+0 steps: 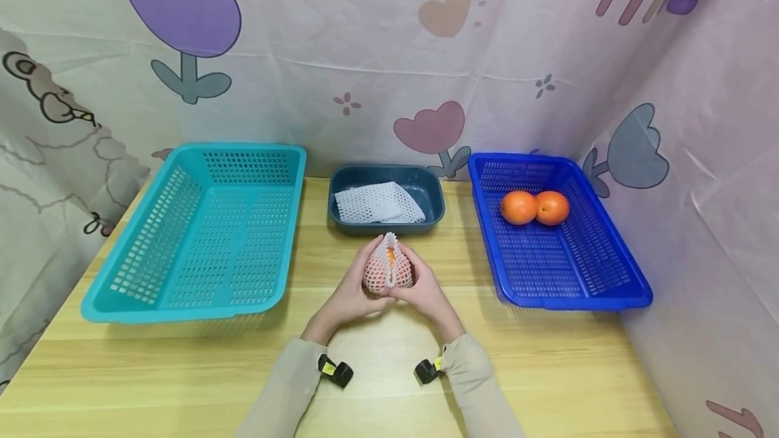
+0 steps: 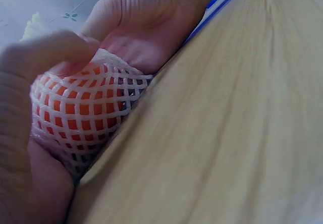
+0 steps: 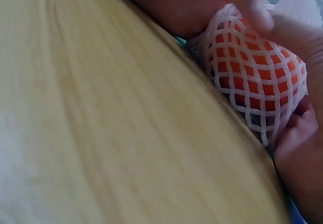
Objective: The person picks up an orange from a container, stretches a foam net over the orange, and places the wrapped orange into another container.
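An orange (image 1: 391, 257) sits inside a white foam net sleeve (image 1: 402, 278) at the front middle of the table, and its skin shows through a slit at the top. My left hand (image 1: 353, 295) curls round the sleeved orange from the left. From the other side my right hand (image 1: 427, 290) grips it, the thumbs meeting at the near side. Through the mesh, orange skin shows in the left wrist view, with the left thumb bent over the sleeve (image 2: 83, 110). In the right wrist view the sleeve (image 3: 252, 67) tapers down close to the wooden table.
Behind the hands stands a dark teal tray (image 1: 389, 228) holding white foam net sleeves (image 1: 368, 203). A turquoise basket (image 1: 292, 235) is on the left. Two oranges (image 1: 519, 207) lie in a blue basket (image 1: 487, 249) on the right. A printed curtain (image 1: 341, 32) hangs behind the table.
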{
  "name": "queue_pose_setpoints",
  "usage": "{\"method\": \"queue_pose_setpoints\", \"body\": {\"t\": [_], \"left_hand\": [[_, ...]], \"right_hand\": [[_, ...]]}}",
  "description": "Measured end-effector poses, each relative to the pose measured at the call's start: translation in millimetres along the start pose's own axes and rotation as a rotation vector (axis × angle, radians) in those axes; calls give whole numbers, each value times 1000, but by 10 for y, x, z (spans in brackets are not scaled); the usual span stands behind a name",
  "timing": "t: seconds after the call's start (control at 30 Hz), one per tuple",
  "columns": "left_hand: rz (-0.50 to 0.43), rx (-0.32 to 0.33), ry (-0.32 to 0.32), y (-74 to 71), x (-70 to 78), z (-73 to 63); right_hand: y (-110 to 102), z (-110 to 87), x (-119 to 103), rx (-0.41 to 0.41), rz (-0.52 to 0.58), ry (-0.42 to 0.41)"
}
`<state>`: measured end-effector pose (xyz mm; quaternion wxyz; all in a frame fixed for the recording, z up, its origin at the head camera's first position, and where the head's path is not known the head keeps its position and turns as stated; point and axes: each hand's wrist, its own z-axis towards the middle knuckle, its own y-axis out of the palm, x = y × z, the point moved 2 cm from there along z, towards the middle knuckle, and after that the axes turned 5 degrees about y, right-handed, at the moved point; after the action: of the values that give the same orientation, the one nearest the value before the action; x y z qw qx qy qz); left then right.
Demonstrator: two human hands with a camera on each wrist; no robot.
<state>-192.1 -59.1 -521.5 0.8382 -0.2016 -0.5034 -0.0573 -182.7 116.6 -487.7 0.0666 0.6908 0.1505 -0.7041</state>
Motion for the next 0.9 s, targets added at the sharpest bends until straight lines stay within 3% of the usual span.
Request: {"method": "queue_pose_setpoints", "body": {"t": [0.33, 0.6, 0.9], "left_hand": [[-7, 224, 121, -62, 59, 39], [-46, 263, 121, -84, 289, 79], [-60, 270, 89, -81, 294, 89]], "right_hand": [[-1, 16, 28, 4, 10, -9], [-2, 18, -7, 23, 30, -25], [-33, 24, -49, 42, 1, -1]]}}
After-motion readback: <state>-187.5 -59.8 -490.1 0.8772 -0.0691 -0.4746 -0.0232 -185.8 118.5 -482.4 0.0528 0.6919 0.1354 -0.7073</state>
